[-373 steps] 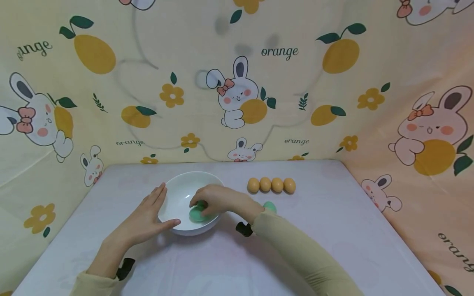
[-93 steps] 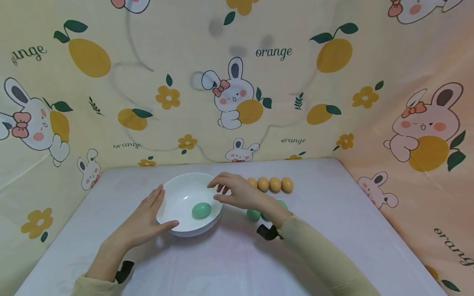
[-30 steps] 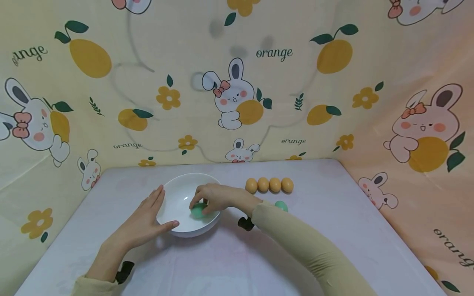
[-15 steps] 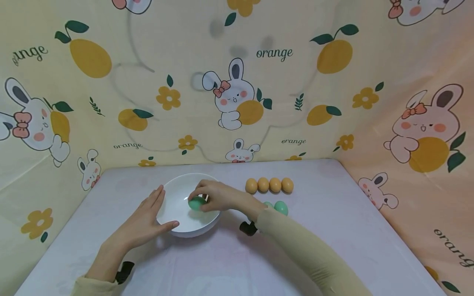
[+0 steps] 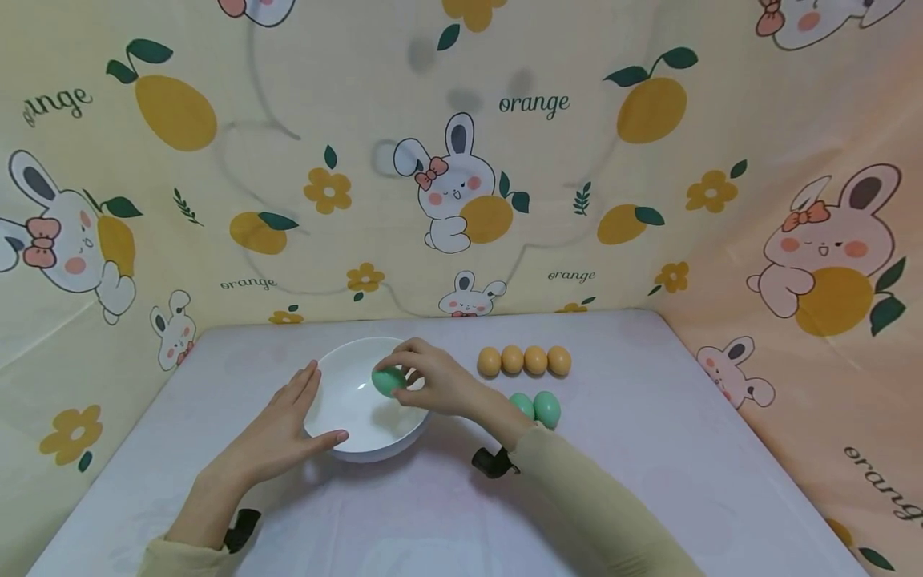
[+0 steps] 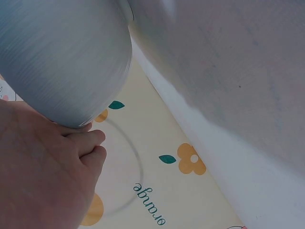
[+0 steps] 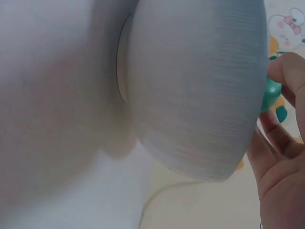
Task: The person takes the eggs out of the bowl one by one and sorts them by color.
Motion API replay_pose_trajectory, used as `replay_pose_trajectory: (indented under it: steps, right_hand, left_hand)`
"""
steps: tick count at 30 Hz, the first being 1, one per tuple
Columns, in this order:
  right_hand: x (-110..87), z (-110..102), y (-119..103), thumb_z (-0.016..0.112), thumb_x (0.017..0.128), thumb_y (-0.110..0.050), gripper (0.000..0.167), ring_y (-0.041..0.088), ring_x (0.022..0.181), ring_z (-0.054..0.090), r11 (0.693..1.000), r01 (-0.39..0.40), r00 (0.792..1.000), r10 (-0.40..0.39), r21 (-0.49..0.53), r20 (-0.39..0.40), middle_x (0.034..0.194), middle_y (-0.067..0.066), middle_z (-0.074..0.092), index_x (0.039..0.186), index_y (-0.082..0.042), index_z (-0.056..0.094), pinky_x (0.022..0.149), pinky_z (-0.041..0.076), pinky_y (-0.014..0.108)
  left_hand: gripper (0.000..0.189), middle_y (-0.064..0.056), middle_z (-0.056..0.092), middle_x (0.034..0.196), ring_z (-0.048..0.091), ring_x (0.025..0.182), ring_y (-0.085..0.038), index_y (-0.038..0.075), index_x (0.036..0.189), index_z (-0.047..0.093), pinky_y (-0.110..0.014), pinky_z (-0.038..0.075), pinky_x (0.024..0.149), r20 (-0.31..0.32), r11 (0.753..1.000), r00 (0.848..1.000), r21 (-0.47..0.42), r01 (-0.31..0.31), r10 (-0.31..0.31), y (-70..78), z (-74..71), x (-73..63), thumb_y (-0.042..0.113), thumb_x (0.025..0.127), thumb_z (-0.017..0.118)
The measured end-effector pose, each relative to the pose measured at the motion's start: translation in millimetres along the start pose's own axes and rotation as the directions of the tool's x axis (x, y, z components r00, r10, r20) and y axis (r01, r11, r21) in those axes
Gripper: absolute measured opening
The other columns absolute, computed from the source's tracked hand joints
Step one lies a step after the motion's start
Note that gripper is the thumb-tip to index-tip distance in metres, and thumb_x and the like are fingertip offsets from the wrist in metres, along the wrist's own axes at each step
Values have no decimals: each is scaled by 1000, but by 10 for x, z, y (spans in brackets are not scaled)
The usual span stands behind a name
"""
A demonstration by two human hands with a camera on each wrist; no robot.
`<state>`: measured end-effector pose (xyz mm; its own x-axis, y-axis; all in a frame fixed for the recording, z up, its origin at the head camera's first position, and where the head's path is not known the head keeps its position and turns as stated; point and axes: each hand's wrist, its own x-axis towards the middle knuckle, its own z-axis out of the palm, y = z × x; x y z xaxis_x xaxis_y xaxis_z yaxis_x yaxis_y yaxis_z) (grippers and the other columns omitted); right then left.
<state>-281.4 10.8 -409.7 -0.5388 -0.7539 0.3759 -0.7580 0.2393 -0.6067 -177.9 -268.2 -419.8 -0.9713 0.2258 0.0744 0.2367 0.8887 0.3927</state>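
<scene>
My right hand [image 5: 436, 377] pinches a green egg [image 5: 389, 381] between thumb and fingers over the right part of the white bowl [image 5: 346, 421]. In the right wrist view, this green egg [image 7: 271, 93] shows beyond the bowl's rim, partly hidden by the bowl [image 7: 195, 90]. My left hand [image 5: 277, 429] rests against the bowl's left side, fingers straight and thumb spread along the near rim. The left wrist view has that hand [image 6: 47, 162] with its fingertips at the bowl [image 6: 71, 52]. No other egg shows inside the bowl.
Right of the bowl, two green eggs [image 5: 547, 409] lie side by side, partly behind my right forearm. Behind them several orange-tan eggs [image 5: 535, 360] stand in a row. A patterned cloth [image 5: 324, 264] hangs behind the white table [image 5: 649, 449].
The green egg has risen from the bowl's bottom in my right hand, moving up and slightly right. My right forearm has shifted right, uncovering more green eggs. The left hand has stayed put.
</scene>
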Motion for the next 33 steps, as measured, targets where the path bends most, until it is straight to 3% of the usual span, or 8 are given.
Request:
replay_pose_trajectory:
  steps: [9, 18, 33]
  right_hand:
    - [-168, -96, -45, 77, 89, 0, 43, 22, 105, 65, 999, 39, 978, -36, 12, -204, 127, 13, 57, 131, -7, 69, 85, 62, 25]
    - [-376, -273, -26, 79, 89, -1, 49, 23, 103, 65, 999, 8, 940, -21, -39, -341, 126, 12, 56, 135, -10, 68, 85, 61, 24]
    - [-830, -630, 64, 77, 91, 0, 47, 27, 102, 66, 984, -157, 889, 176, 81, -422, 130, 16, 54, 136, -8, 67, 89, 63, 38]
  left_hand:
    - [116, -26, 12, 171, 16, 155, -50, -9, 162, 16, -68, 20, 123, -5, 1000, 1000, -5, -5, 5, 7, 2, -4, 67, 91, 67]
    - [120, -26, 11, 171, 16, 155, -50, -10, 161, 16, -67, 19, 123, -3, 1000, 1000, 4, -3, 3, -3, 13, 0, 73, 89, 64]
    - [124, -27, 10, 171, 16, 155, -51, -10, 162, 15, -69, 22, 122, 12, 1000, 1000, 4, 26, -26, 4, 16, 6, 77, 88, 63]
